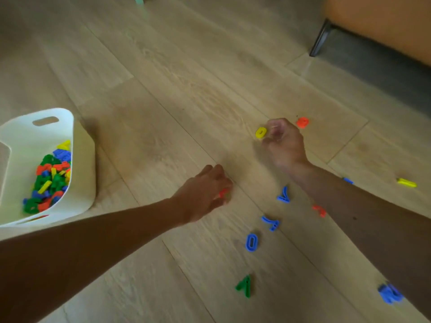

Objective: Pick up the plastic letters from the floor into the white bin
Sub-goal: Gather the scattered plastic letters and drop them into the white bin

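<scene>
Ten or so plastic letters [283,195] loose on the wooden floor [186,89], scattered through the right half of the frame. Yellow O [260,132] and orange piece [302,122] right of centre, blue O [251,242] and other blue shapes below them. Green letter [244,286] at lower centre, blue cluster [390,293] at lower right, yellow bar [406,182] near the right edge. Many more heaped in the white bin [81,159] at the left edge, well apart from the scatter.

Left hand [205,194] at centre, low over the boards, fingers curled round a red letter [223,193]; maybe something green in there too, too blurred to say. Right hand [283,141] further up and right, fingers bunched, just beside the yellow O and perhaps touching it. Cannot tell through the blur whether clamped on anything or holding nothing.

Reads as mid-gather: picking off the floor with both hands, bin well stocked, a fair handful yet to lift. Next probably calls for securing the yellow O in the right hand. After that, either taking a neighbour such as the orange piece or swinging left toward the bin. Needs a release above the bin's opening, not against its near wall, and a firm hold on the red letter across the gap.

Orange sofa [384,24] on a dark leg [319,40] at upper right.
</scene>
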{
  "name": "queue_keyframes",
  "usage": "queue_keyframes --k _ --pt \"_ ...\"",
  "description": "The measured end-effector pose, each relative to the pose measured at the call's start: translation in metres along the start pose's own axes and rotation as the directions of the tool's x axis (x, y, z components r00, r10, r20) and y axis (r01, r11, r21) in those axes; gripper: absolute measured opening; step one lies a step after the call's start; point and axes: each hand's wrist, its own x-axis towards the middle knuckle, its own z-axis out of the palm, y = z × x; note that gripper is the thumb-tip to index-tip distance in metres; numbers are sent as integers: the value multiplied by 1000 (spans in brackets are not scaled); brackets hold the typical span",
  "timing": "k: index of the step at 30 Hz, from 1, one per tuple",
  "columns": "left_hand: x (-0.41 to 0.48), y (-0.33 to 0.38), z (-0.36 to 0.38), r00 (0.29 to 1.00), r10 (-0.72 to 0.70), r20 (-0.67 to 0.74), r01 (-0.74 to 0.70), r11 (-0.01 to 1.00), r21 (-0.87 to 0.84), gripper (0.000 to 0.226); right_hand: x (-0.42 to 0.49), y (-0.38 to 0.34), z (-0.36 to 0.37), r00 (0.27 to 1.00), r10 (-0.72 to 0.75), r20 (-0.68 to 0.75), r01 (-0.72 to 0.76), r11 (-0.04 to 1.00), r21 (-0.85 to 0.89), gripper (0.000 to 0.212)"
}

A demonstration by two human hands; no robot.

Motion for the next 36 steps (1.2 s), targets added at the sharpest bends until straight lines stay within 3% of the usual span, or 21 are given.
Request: queue_keyframes --k 4,8,12,18,28,32,36 --pt "26 -7 -1 998 32 -61 -33 999 -24 16 32 8 -8 992 -120 -28 110 965 -238 45" --pt "91 -2 -20 973 -82 -217 74 996 -48 31 53 24 -43 977 -167 -130 96 896 -433 46" --pt "161 11 -27 942 -189 -278 185 982 -40 40 60 40 -68 983 -177 -55 112 803 -585 40" --pt "197 27 -6 971 -184 -152 201 974 108 36 66 49 -74 973 -231 11 184 748 -638 20" --pt "189 28 -6 965 -174 -194 193 977 85 21 79 40 -77 988 -153 29 139 784 -605 5" --pt "171 34 -7 964 -207 -168 203 978 -40 20 40 36 -92 990 -141 -12 123 899 -420 13" --pt "133 68 3 979 -145 -146 113 971 -210 22 -22 53 -115 974 -181 138 223 882 -414 16"
